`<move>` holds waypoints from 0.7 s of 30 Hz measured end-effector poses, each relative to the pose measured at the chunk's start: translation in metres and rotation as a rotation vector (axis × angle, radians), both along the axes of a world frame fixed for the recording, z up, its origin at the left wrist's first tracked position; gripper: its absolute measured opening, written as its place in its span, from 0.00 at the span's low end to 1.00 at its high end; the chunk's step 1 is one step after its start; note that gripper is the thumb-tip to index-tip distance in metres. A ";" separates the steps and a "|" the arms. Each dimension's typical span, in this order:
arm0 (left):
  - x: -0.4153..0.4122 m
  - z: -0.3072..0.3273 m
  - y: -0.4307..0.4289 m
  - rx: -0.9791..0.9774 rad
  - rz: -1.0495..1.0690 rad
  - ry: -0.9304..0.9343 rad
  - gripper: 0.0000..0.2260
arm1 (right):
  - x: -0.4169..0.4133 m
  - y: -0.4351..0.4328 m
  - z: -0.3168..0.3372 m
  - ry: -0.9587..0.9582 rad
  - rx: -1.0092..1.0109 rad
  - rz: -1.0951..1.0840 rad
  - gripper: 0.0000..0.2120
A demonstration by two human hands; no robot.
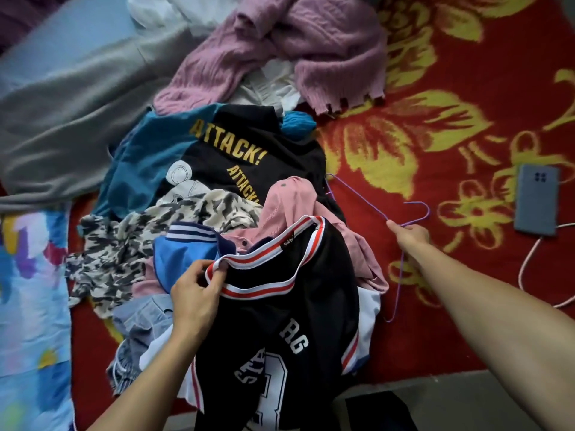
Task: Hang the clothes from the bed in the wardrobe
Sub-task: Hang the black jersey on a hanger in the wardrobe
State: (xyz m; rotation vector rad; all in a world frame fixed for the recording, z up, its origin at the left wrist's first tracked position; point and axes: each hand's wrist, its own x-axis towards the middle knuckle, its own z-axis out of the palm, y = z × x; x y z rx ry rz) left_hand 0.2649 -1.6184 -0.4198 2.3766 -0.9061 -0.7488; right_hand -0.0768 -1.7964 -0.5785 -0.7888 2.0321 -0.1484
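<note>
A black jersey [289, 331] with a red-and-white striped collar and white lettering lies on top of the clothes pile. My left hand [194, 290] pinches its collar at the left side. My right hand [409, 236] grips a thin purple wire hanger [357, 194] just below its hook, to the right of the pile over the red bedspread. Under the jersey lie a pink shirt [295, 203], a camouflage-print garment [130, 241] and a black-and-teal top [236, 154] printed ATTACK!.
A pink knit sweater [280, 48] and a grey garment [77, 113] lie at the far side of the bed. A grey phone [536, 203] with a white cable rests at the right on the red floral bedspread [451, 104]. A blue patterned sheet [28, 306] covers the left edge.
</note>
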 end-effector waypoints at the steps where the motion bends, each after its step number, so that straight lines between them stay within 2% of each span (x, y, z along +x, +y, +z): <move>1: 0.000 0.003 0.000 -0.015 -0.010 -0.002 0.08 | 0.005 0.000 0.003 -0.010 0.005 0.021 0.23; 3: 0.002 0.008 0.002 -0.026 -0.024 -0.008 0.08 | 0.015 0.002 0.010 0.006 -0.058 0.030 0.21; 6: 0.007 0.015 0.003 -0.034 -0.003 -0.013 0.10 | 0.030 0.000 0.038 -0.097 -0.296 -0.081 0.17; 9: 0.016 0.026 -0.002 -0.025 0.035 0.011 0.10 | 0.036 -0.014 0.094 -0.010 -0.530 0.004 0.20; 11: 0.021 0.037 -0.005 -0.009 0.029 0.011 0.08 | 0.042 -0.020 0.150 -0.095 -0.654 0.092 0.19; 14: 0.029 0.059 -0.005 0.023 0.007 -0.014 0.07 | 0.054 -0.017 0.220 -0.380 -0.589 0.402 0.15; 16: 0.037 0.072 -0.003 0.036 -0.006 -0.027 0.07 | 0.066 -0.011 0.255 -0.463 -0.500 0.635 0.15; 18: 0.046 0.081 -0.001 0.047 -0.031 -0.048 0.09 | 0.080 -0.004 0.275 -0.478 -0.398 0.797 0.14; 21: 0.054 0.089 0.006 0.044 -0.090 -0.104 0.12 | 0.108 0.003 0.277 -0.360 -0.377 0.929 0.17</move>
